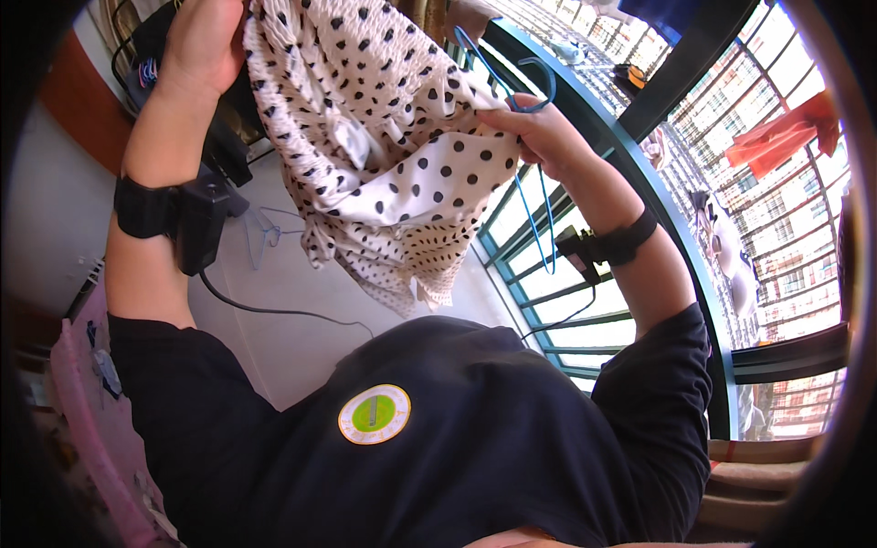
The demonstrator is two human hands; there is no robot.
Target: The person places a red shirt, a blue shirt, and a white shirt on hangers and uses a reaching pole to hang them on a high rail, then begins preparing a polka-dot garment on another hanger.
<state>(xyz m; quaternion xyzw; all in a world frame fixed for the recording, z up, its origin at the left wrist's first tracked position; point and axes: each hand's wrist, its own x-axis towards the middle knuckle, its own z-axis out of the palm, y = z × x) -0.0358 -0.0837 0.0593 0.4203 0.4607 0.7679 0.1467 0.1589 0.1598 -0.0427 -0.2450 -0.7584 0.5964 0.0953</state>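
Note:
A white garment with black polka dots (393,173), gathered and crinkled along its upper left, hangs bunched between my raised hands. My left hand (206,50) is closed at the garment's upper left edge; the top of the picture cuts off part of it. On the other side, my right hand (539,137) pinches the dotted cloth between thumb and fingers. A blue clothes hanger (528,205) is in this same hand, its hook curling above the knuckles and its thin frame dangling below. Which kind of garment it is cannot be made out from the folds.
A barred window (786,201) with a teal frame curves along the right, and an orange-red cloth (786,137) hangs beyond it. Another blue hanger (260,236) lies low behind the garment. Pink fabric (91,429) is at the lower left. Cables run from both arm straps.

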